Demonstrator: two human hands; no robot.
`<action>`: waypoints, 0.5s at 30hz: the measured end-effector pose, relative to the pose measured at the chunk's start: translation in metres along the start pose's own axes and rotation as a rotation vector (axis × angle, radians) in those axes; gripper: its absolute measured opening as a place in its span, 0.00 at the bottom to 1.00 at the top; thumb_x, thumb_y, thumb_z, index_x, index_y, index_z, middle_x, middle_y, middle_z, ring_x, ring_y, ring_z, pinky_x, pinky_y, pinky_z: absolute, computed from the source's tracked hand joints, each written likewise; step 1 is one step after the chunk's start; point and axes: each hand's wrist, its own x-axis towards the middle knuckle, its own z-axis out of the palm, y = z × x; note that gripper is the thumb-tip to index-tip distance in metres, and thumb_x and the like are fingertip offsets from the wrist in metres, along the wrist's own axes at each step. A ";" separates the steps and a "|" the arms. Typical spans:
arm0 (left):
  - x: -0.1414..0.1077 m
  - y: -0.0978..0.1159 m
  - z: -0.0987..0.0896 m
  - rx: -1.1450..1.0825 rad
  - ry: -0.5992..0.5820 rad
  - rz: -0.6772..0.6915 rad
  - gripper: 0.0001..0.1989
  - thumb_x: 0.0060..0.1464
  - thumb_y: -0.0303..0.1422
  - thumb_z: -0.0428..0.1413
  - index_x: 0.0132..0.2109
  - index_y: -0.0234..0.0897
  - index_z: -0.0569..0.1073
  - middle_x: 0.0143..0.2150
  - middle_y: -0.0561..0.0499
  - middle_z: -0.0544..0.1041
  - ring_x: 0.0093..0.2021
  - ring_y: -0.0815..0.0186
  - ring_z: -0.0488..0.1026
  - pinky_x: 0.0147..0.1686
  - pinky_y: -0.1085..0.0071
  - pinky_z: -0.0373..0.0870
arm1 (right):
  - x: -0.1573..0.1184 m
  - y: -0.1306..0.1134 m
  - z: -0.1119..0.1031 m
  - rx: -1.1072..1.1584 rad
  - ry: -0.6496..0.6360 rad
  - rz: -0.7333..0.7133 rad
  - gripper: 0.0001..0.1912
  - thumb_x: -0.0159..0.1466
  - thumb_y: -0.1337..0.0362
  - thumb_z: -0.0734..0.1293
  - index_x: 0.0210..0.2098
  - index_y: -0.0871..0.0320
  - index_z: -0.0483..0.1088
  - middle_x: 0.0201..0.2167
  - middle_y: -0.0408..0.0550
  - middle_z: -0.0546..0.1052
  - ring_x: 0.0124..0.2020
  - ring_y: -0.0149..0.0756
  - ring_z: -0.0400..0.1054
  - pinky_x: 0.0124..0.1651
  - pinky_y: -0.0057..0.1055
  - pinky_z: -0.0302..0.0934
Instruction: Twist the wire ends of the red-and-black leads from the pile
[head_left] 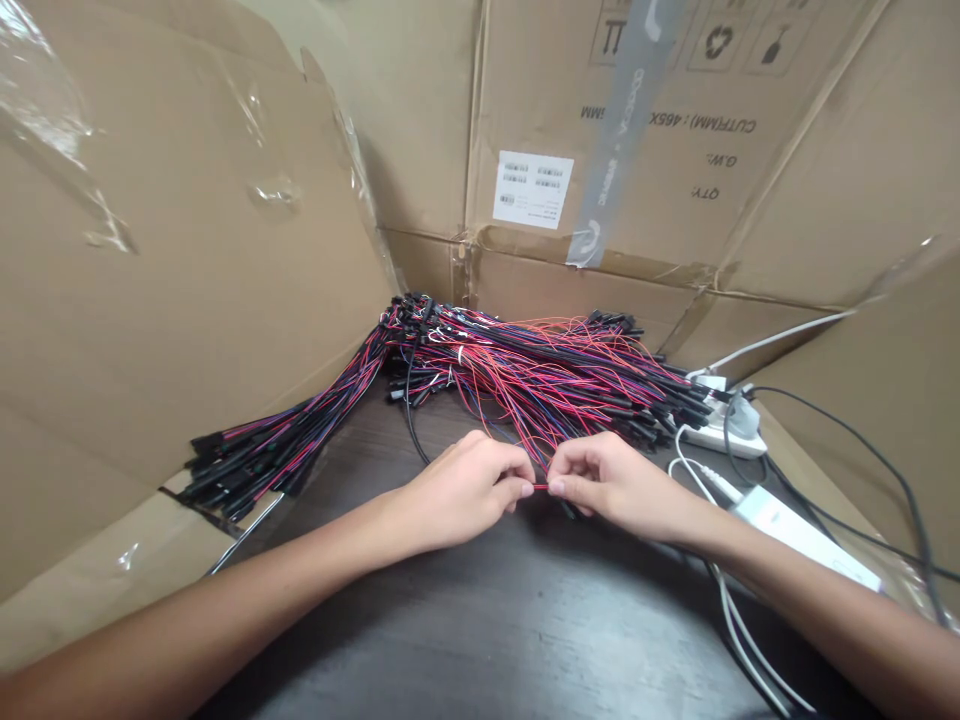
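My left hand [476, 488] and my right hand [611, 485] face each other over the dark table, their fingertips a short gap apart. Each pinches the same thin red wire [541, 487], which shows between the fingertips. Just behind my hands lies a large heap of red, blue and black wires [517, 365] with black ends. Some of its wires run down toward my fingers. A small dark end pokes out below my right fingertips.
Another wire bundle [262, 455] lies at the left against cardboard [165, 250]. A white power strip [724, 430], a white box [806, 540] and loose white and black cables are at the right. Cardboard walls stand behind the dark table [480, 630].
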 end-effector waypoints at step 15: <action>0.001 -0.004 0.001 -0.293 -0.087 -0.154 0.08 0.53 0.31 0.50 0.32 0.32 0.72 0.26 0.50 0.74 0.25 0.68 0.73 0.22 0.75 0.67 | -0.001 0.005 0.000 0.046 -0.053 -0.077 0.09 0.60 0.63 0.63 0.26 0.62 0.66 0.17 0.39 0.65 0.20 0.26 0.57 0.24 0.23 0.52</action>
